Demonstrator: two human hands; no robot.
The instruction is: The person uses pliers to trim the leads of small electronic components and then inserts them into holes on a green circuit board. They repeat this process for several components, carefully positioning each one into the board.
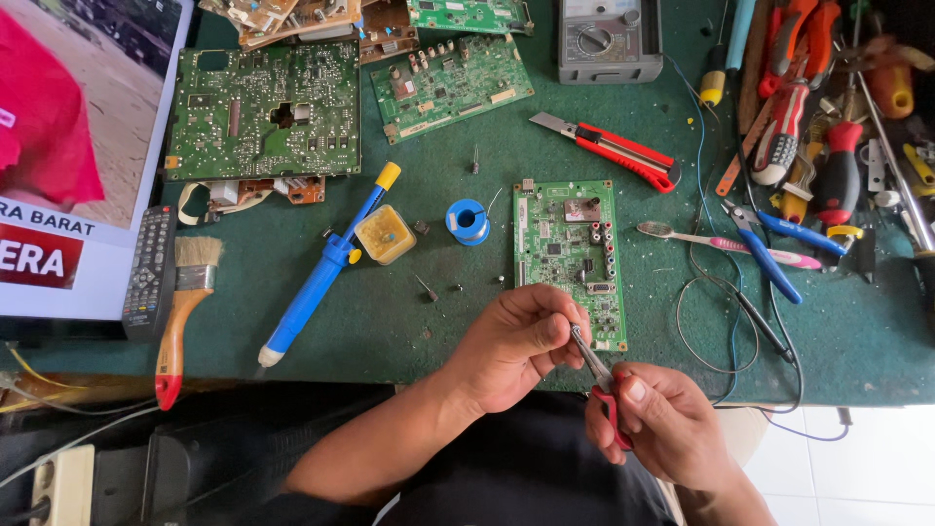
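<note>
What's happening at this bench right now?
A person sits at a green mat crowded with circuit boards and tools. The right hand holds small red-handled pliers, whose tip meets something tiny pinched in the left hand; what it is cannot be made out. Just beyond lies a small green board, with a solder spool and a blue desoldering pump nearby.
</note>
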